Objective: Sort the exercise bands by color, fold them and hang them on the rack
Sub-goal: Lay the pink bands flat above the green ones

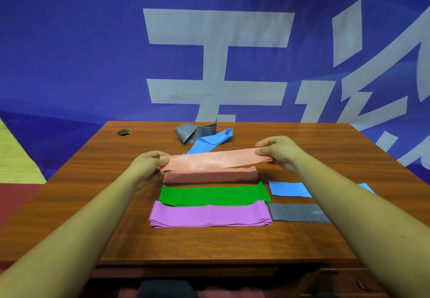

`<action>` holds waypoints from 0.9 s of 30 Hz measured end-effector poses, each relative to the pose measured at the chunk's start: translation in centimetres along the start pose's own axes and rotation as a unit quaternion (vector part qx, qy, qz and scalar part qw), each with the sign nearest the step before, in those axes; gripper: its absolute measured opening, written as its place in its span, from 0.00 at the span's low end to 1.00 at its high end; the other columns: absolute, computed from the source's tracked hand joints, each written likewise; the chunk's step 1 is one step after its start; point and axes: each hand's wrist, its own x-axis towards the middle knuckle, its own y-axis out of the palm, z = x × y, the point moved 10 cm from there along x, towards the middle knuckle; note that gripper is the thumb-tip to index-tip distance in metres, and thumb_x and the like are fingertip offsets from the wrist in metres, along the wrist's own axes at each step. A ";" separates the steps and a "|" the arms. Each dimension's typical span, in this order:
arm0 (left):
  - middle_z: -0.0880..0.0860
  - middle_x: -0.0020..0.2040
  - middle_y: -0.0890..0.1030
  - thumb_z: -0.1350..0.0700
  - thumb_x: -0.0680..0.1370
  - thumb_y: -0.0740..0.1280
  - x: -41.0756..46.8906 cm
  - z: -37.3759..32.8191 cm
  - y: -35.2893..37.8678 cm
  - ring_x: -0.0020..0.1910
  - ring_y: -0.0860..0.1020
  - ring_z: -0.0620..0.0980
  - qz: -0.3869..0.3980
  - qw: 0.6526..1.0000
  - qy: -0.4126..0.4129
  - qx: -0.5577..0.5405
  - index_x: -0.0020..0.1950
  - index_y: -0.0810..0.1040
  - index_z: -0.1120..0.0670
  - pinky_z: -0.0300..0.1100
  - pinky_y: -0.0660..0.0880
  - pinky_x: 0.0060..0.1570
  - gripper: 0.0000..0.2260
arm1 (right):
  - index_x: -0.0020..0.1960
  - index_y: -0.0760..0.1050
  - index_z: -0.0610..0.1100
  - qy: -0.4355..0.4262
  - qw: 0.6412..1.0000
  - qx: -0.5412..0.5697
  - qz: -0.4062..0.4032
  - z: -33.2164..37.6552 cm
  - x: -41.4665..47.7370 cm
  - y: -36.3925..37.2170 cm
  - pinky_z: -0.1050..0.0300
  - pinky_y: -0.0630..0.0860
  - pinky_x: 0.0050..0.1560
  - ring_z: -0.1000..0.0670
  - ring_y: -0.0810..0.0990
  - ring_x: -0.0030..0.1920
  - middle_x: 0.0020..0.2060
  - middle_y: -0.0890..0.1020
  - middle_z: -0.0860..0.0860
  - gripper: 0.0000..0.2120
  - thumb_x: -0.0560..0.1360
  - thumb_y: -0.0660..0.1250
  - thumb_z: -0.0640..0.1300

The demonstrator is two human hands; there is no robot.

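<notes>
The left grip (149,166) pinches one short end of a salmon-pink band (216,160), thumb on top and fingers curled under it. The right grip (279,152) pinches the other end the same way. The band stretches flat between the two, lifted off the worktop (93,181), its right end a little higher and nearer the far edge than its left.

Directly under the held band, on its near side, a folded pink band (210,176) lies flat on the worktop, about midway between the left and right edges. Toward the near edge comes a green stack (213,195), just beside the folded pink one, and then a purple stack (209,215), whose far edge overlaps the green. All three lie lengthwise, parallel to the near edge.

Toward the right edge, a folded blue band (289,189) lies beside the green stack and a folded grey band (300,212) beside the purple one; the right forearm crosses over both.

Beyond the held band, near the far edge, a loose blue band (209,143) lies crumpled, touching a loose grey band (193,132) behind it. A round cable hole (124,132) sits by the far left corner. A blue banner (69,53) with large pale characters rises behind the worktop.
</notes>
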 end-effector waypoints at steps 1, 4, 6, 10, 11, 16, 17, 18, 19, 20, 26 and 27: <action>0.57 0.46 0.80 0.64 0.80 0.63 0.3 0.3 -0.1 0.38 0.77 0.50 -0.007 1.000 0.003 0.008 0.50 0.81 0.56 0.38 0.75 0.31 0.08 | 0.51 0.82 0.44 0.015 1.000 0.026 0.010 -0.6 0.3 0.4 0.52 0.81 0.51 0.46 0.82 0.52 0.52 0.83 0.44 0.09 0.74 0.70 0.33; 0.59 0.50 0.81 0.62 0.80 0.63 1.1 0.9 -1.2 0.40 0.78 0.52 -0.058 0.995 0.017 0.075 0.55 0.79 0.57 0.43 0.76 0.37 0.07 | 0.53 0.81 0.40 0.025 0.997 0.071 0.015 -1.6 0.8 1.1 0.54 0.78 0.49 0.45 0.81 0.51 0.52 0.82 0.40 0.13 0.74 0.65 0.27; 0.59 0.49 0.82 0.59 0.79 0.66 1.3 0.9 -1.8 0.40 0.78 0.52 -0.095 0.986 0.030 0.133 0.54 0.77 0.58 0.43 0.76 0.36 0.05 | 0.53 0.81 0.41 0.020 0.999 0.042 -0.018 -2.3 1.3 0.9 0.53 0.79 0.52 0.45 0.81 0.51 0.51 0.82 0.41 0.13 0.74 0.66 0.27; 0.55 0.43 0.82 0.57 0.78 0.68 2.1 0.9 -1.9 0.36 0.78 0.50 -0.116 0.970 0.047 0.208 0.48 0.78 0.57 0.43 0.76 0.35 0.04 | 0.53 0.80 0.41 0.002 0.994 -0.049 -0.093 -3.2 2.6 0.6 0.56 0.77 0.51 0.48 0.79 0.48 0.48 0.81 0.45 0.13 0.71 0.70 0.29; 0.55 0.43 0.82 0.57 0.77 0.69 2.4 1.0 -1.9 0.37 0.79 0.51 -0.113 0.969 0.048 0.213 0.47 0.80 0.57 0.45 0.77 0.38 0.03 | 0.53 0.80 0.41 -0.002 0.993 -0.064 -0.102 -3.4 2.9 0.8 0.56 0.77 0.49 0.48 0.78 0.47 0.48 0.81 0.45 0.13 0.71 0.70 0.29; 0.51 0.43 0.83 0.54 0.75 0.71 3.9 2.0 -2.5 0.46 0.80 0.51 -0.113 0.956 0.027 0.270 0.44 0.82 0.53 0.46 0.76 0.46 0.03 | 0.45 0.78 0.45 0.012 0.984 -0.119 -0.134 -4.7 4.2 1.7 0.54 0.77 0.47 0.43 0.80 0.49 0.47 0.82 0.45 0.11 0.70 0.69 0.30; 0.51 0.43 0.83 0.54 0.75 0.71 4.1 2.2 -2.4 0.46 0.80 0.51 -0.111 0.954 0.028 0.277 0.44 0.82 0.52 0.45 0.76 0.46 0.03 | 0.44 0.77 0.46 0.010 0.981 -0.132 -0.141 -4.9 4.4 1.8 0.56 0.76 0.46 0.43 0.80 0.50 0.47 0.82 0.45 0.11 0.70 0.67 0.30; 0.50 0.43 0.82 0.53 0.75 0.72 4.2 2.4 -2.3 0.47 0.79 0.51 -0.107 0.953 0.028 0.283 0.44 0.82 0.52 0.45 0.75 0.45 0.03 | 0.45 0.76 0.46 0.005 0.978 -0.146 -0.146 -5.0 4.5 2.0 0.57 0.74 0.46 0.43 0.80 0.51 0.49 0.82 0.44 0.11 0.70 0.67 0.31; 0.50 0.43 0.82 0.53 0.75 0.72 4.3 2.7 -2.1 0.47 0.79 0.50 -0.103 0.952 0.026 0.288 0.44 0.82 0.51 0.44 0.74 0.44 0.03 | 0.46 0.76 0.46 -0.001 0.976 -0.163 -0.148 -5.1 4.5 2.1 0.57 0.74 0.47 0.43 0.80 0.52 0.50 0.82 0.44 0.11 0.70 0.66 0.31; 0.50 0.44 0.82 0.53 0.75 0.71 4.4 3.0 -2.1 0.47 0.79 0.49 -0.102 0.951 0.020 0.291 0.45 0.82 0.51 0.44 0.74 0.42 0.03 | 0.47 0.76 0.46 -0.007 0.973 -0.179 -0.148 -5.3 4.7 2.3 0.57 0.74 0.48 0.43 0.80 0.52 0.50 0.82 0.44 0.11 0.71 0.66 0.32; 0.52 0.45 0.82 0.54 0.75 0.72 5.0 3.6 -2.7 0.47 0.79 0.52 -0.116 0.964 0.014 0.239 0.45 0.80 0.52 0.47 0.75 0.47 0.03 | 0.54 0.78 0.42 -0.002 0.969 -0.185 -0.166 -6.5 5.0 2.1 0.56 0.75 0.50 0.43 0.78 0.52 0.52 0.81 0.43 0.12 0.72 0.64 0.34; 0.52 0.45 0.82 0.53 0.75 0.72 5.0 3.8 -2.7 0.47 0.79 0.52 -0.112 0.965 0.006 0.238 0.46 0.79 0.52 0.48 0.76 0.47 0.04 | 0.54 0.79 0.41 -0.005 0.968 -0.185 -0.172 -6.5 4.9 2.0 0.55 0.75 0.52 0.43 0.78 0.53 0.53 0.81 0.43 0.13 0.72 0.64 0.34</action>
